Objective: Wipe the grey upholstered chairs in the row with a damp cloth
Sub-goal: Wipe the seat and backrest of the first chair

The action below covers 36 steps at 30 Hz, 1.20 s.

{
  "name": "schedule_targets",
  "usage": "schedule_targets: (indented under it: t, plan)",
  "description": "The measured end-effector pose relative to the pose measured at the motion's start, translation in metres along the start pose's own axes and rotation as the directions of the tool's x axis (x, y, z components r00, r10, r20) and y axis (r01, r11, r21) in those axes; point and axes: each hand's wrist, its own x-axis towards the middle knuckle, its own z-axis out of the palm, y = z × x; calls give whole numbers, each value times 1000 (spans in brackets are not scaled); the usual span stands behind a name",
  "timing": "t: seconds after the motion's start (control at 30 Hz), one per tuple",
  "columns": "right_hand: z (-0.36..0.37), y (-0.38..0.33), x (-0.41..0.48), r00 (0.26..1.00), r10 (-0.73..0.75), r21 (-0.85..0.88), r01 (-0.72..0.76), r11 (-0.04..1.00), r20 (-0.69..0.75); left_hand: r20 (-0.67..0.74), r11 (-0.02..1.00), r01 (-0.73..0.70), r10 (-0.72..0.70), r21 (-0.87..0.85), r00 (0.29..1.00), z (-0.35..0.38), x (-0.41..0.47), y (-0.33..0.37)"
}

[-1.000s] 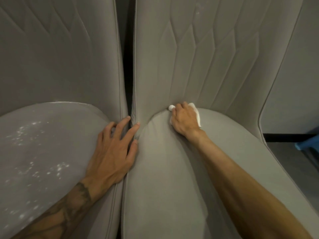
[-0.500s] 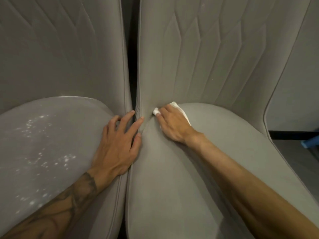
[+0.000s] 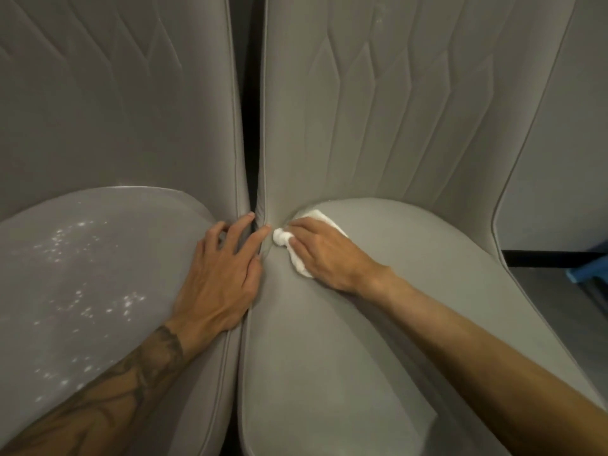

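Your right hand (image 3: 324,255) grips the cloth (image 3: 300,266), fingers bent over it. White folds show past the fingertips and under the heel of the palm. The cloth sits on the right chair (image 3: 362,357), in the crease where seat meets back, just right of the gap (image 3: 250,143) between the two chairs.

Your left hand (image 3: 217,281) lies flat with fingers spread, holding nothing. Its palm rests on the seat edge of the left chair (image 3: 82,324), just left of the gap. Two fingertips reach across to touch the right chair's piped edge, close to the cloth but apart from it.

Edges: the gap is narrow and dark, with piping on both sides from the backs down between the seats.

Room: right of the gap the seat runs wide, crossed only by your right forearm. Left of the gap the seat carries white specks (image 3: 98,258). Far right of the gap, past the chair's side, is a blue object (image 3: 589,273).

Pose: both forearms angle in toward the gap, backs of hands up.
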Motion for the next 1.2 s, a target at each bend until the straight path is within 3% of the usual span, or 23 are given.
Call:
schedule_targets:
  t: [0.1, 0.17, 0.3, 0.47, 0.63, 0.73, 0.9, 1.03, 1.2]
  plan:
    - [-3, 12, 16, 989, 148, -119, -149, 982, -11, 7, 1000, 9, -9, -2, 1000, 1, 2, 0]
    - [9, -2, 19, 975, 219, -98, -221, 970, -35, 7, 1000, 12, -12, 4, 1000, 1, 2, 1]
    - [15, -15, 6, 991, 122, 13, -122, 992, -48, -12, 1000, -2, 2, 7, 1000, 3, 1, -3]
    - [-15, 30, -6, 978, 201, -51, -203, 978, -49, -24, 1000, -17, 18, 14, 1000, 6, 1, -5]
    - [-41, 97, -46, 862, 501, -107, -506, 856, -73, -36, 1000, -19, 20, 16, 999, 6, 2, -3]
    - [-35, 89, -35, 798, 589, -81, -600, 796, -123, -42, 1000, -14, 14, 5, 999, 5, 2, 0]
    - [6, 14, 23, 871, 473, 56, -470, 881, -135, -41, 1000, -11, 10, -15, 999, 5, 1, -1]
    - [11, -25, 16, 918, 365, 92, -355, 930, -155, -47, 1000, -14, 13, -19, 999, 7, 2, -3]
    - [-3, -36, -16, 991, 130, 215, -123, 969, -17, -48, 1000, -11, 10, -14, 999, 9, 1, -5]
